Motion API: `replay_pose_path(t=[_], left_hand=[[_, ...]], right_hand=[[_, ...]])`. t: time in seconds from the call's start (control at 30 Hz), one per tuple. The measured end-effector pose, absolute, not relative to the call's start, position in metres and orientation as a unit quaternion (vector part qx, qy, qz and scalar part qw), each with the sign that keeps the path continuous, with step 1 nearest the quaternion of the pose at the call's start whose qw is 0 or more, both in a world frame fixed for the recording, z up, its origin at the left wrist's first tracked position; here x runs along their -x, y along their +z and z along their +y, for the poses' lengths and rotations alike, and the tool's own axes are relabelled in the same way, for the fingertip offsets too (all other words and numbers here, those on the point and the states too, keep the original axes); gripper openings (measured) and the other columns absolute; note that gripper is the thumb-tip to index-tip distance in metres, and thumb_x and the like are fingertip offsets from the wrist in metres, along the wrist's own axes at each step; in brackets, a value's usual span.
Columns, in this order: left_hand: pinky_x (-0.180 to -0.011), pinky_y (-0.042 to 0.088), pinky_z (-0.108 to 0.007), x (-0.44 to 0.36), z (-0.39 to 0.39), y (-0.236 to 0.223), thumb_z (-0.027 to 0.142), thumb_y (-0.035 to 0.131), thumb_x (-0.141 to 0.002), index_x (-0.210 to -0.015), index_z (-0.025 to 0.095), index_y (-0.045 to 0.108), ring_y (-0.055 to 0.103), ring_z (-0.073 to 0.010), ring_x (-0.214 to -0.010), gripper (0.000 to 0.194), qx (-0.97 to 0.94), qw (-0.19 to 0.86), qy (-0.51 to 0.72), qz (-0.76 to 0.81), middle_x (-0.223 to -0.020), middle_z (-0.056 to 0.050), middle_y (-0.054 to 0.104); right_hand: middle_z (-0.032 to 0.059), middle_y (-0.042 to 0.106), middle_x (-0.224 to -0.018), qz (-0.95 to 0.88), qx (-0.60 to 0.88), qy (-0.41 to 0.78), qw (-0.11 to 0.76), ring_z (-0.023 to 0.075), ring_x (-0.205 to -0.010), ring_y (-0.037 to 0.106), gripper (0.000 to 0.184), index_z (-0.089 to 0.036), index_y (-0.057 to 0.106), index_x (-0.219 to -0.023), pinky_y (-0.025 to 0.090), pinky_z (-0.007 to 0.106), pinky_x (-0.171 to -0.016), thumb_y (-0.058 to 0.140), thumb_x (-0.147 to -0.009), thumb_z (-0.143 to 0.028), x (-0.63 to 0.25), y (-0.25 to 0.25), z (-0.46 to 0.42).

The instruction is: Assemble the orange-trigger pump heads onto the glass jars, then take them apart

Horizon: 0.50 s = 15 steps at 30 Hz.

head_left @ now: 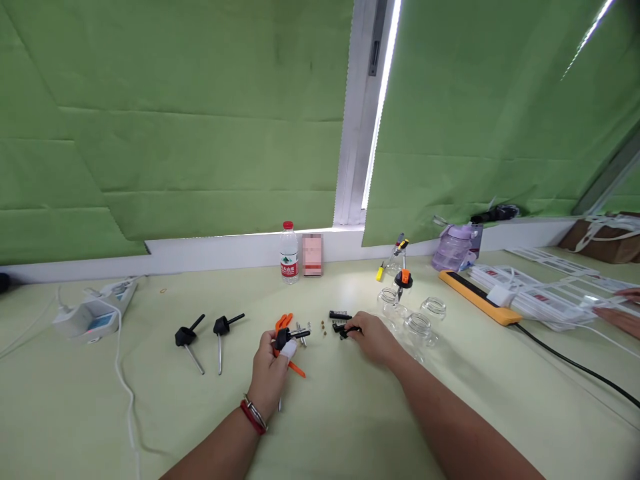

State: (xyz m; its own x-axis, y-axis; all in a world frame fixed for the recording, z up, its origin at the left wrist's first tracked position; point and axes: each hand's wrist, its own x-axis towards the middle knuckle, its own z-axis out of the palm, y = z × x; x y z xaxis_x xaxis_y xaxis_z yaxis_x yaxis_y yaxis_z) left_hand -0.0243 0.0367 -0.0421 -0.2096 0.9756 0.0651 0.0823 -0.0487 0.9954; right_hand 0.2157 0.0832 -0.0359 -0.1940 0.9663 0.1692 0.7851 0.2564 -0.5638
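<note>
My left hand, with a white covering on the thumb, is closed around a black cap with a thin black spout. A metal rod end shows below that hand. My right hand has its fingertips closed on a small black part at the table. Right beside it lies a black piece with a spring. Between my hands are several small brown beads. Orange plastic pieces and small metal parts lie behind and under my left hand. Left of it rest two black caps with spouts and metal rods.
Several clear glass jars stand right of my right hand, near an orange-and-black cap piece. A water bottle and a pink box stand at the back. Power strips and a white cable flank the workspace. Another person's hand is far right.
</note>
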Motion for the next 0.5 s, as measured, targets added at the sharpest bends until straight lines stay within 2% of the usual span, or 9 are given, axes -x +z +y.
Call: replay_pose_path(t=[0.23,0.5], left_hand=[[-0.054,0.036,-0.026,0.023,0.037,-0.042,0.047,0.063,-0.066,-0.085,0.021,0.053,0.049,-0.0139,-0.055,0.033,-0.473,0.414,0.551,0.548,-0.063,0.002,0.053],[-0.054,0.035,-0.025,0.023,0.036,-0.042,0.046,0.063,-0.069,-0.087,0.021,0.054,0.047,-0.0128,-0.055,0.032,-0.477,0.419,0.540,0.553,-0.064,0.003,0.053]], right_hand=[[0.0056,0.062,-0.088,-0.749,0.595,0.152,0.250,0.0182,-0.080,0.056,0.020,-0.021,0.067,-0.087,0.039,0.027,-0.069,0.047,-0.083,-0.026,-0.218,-0.027,0.081],[0.0066,0.065,-0.076,-0.742,0.618,0.131,0.224,0.0181,-0.071,0.057,0.027,-0.020,0.064,-0.078,0.035,0.026,-0.060,0.042,-0.087,-0.032,-0.220,-0.020,0.081]])
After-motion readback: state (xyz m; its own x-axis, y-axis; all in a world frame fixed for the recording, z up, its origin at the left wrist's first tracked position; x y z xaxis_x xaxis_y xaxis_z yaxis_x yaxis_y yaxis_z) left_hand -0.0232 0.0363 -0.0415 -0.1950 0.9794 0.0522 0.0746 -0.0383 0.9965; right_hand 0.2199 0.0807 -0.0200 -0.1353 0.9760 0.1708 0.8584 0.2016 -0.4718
